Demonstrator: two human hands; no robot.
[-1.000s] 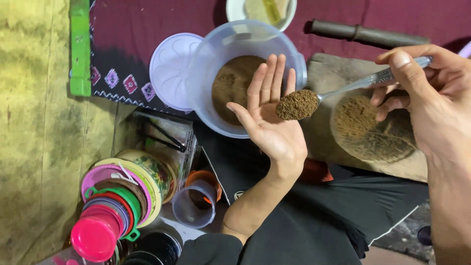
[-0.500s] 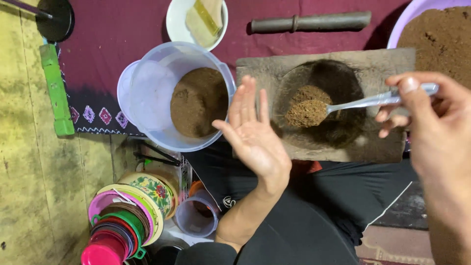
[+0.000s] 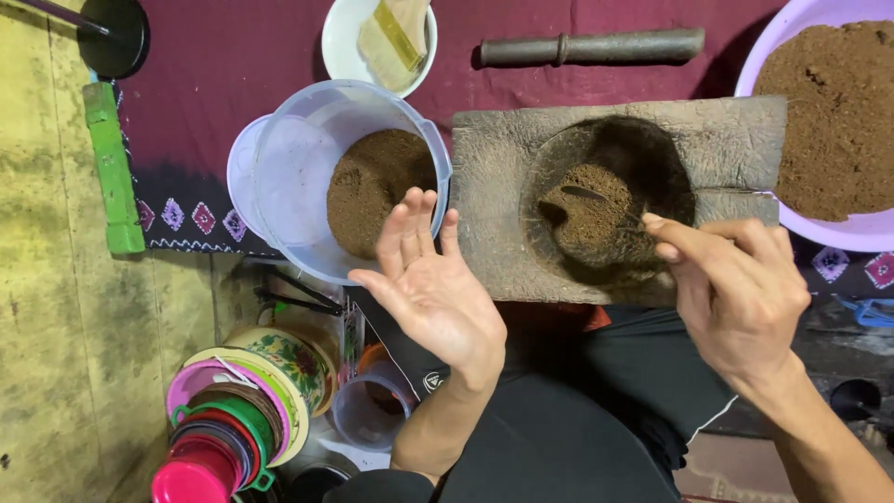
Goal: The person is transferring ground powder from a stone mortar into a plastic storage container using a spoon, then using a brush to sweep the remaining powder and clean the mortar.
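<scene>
Inside the hollow of the wooden block (image 3: 503, 186), brown powder (image 3: 587, 219) is lying, and the right hand (image 3: 736, 289), fingers pinched together on a spoon (image 3: 605, 207), is digging into it. Just left, the left hand (image 3: 433, 293) is hovering flat, fingers apart, holding nothing. Beside it, a clear tub (image 3: 298, 177) is holding more powder; a lilac bowl (image 3: 838, 233) is brimming with it.

Metal spoon (image 3: 596, 207) tilted, bowl sunk in brown powder (image 3: 587, 219) inside wooden mortar hollow (image 3: 643, 158).
</scene>
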